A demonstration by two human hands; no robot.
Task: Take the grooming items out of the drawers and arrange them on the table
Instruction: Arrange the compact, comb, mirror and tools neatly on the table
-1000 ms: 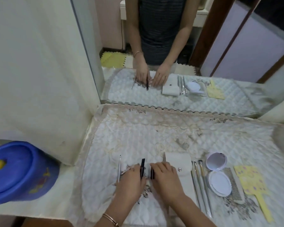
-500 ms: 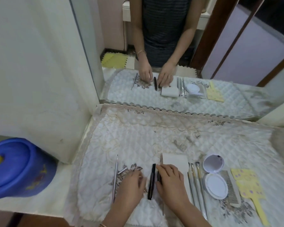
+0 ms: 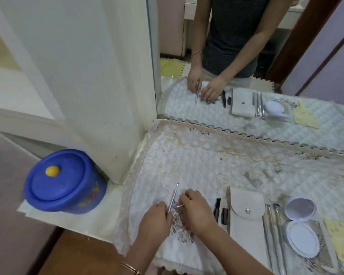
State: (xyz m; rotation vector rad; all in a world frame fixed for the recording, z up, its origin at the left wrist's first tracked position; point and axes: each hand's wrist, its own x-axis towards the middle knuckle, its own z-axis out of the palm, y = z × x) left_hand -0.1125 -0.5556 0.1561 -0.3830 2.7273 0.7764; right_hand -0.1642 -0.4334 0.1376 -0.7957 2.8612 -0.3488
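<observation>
Your left hand (image 3: 155, 217) grips a long thin silver metal pick (image 3: 173, 196); your curled right hand (image 3: 198, 210) pinches a short silver tool (image 3: 180, 206).

Blue lidded tub (image 3: 66, 187), yellow knob (image 3: 52, 171) on lid, left of quilted cloth (image 3: 207, 165); mirror (image 3: 246, 56) behind.

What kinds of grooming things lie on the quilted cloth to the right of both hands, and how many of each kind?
Black sticks: 2
Beige pouch: 1
Thin metal tools: 3
Round compact mirror: 1
Comb: 1
Yellow paddle-shaped item: 1
Total: 9
</observation>
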